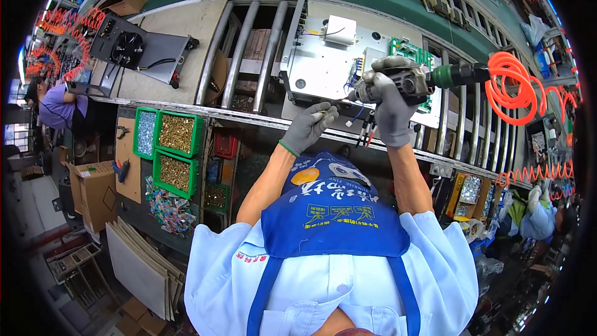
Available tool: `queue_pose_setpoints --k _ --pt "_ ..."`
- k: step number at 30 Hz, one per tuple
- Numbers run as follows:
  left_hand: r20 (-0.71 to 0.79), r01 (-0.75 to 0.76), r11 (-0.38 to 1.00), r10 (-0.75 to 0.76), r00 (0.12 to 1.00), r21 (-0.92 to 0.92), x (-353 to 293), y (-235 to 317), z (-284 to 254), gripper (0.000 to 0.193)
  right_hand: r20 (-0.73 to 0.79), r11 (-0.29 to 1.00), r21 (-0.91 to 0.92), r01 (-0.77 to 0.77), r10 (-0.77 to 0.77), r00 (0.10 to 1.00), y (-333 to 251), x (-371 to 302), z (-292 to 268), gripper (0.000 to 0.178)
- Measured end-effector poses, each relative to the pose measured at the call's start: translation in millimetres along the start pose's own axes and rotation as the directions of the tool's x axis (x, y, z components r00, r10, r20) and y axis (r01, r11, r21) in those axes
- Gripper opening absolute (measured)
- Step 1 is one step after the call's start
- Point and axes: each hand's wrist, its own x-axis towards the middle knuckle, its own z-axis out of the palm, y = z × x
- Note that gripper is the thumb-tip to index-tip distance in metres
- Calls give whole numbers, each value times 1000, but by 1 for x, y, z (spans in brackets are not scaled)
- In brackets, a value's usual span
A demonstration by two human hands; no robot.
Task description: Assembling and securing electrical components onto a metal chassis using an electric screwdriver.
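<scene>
"How is that driver (pixel 415 82) being held?"

"The right hand (pixel 396 109) is clamped around it, nose pointing left at the chassis's (pixel 333 65) near edge. I can't tell whether the tip touches."

"And the left hand (pixel 309 126)?"

"Fingers drawn together just beside the tip, seemingly on a brassy bit (pixel 321 111) too small to name. Probably close so it can feed or steady at that spot."

"Why does the chassis lie flat on rollers (pixel 242 56)?"

"Likely so it slides along the line, with its open side facing up within reach."

"The orange hose (pixel 510 90)?"

"Coiled off to the right, presumably so it stretches without snagging. The screws (pixel 177 132) sit left, handy for that free-er side."
</scene>
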Motion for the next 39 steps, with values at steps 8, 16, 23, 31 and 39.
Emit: queue_pose_setpoints --k 8,16,23,31,39 --pt "215 71 997 -64 975 -26 8 -16 14 35 -84 993 112 -30 40 996 -34 -19 -22 27" --pt "74 138 988 -143 987 64 13 -35 37 35 -156 988 150 23 1 988 -38 -23 -49 27" --pt "35 206 978 -206 978 8 17 -51 62 30 -195 998 61 2 10 981 -57 -27 -62 26" --pt "214 357 914 -316 924 -192 34 -50 56 23 -148 992 -5 124 -123 981 -47 -28 -61 28" --pt "147 251 919 -216 965 -304 31 -52 63 26 -82 984 131 124 -114 990 -37 -35 -59 30"
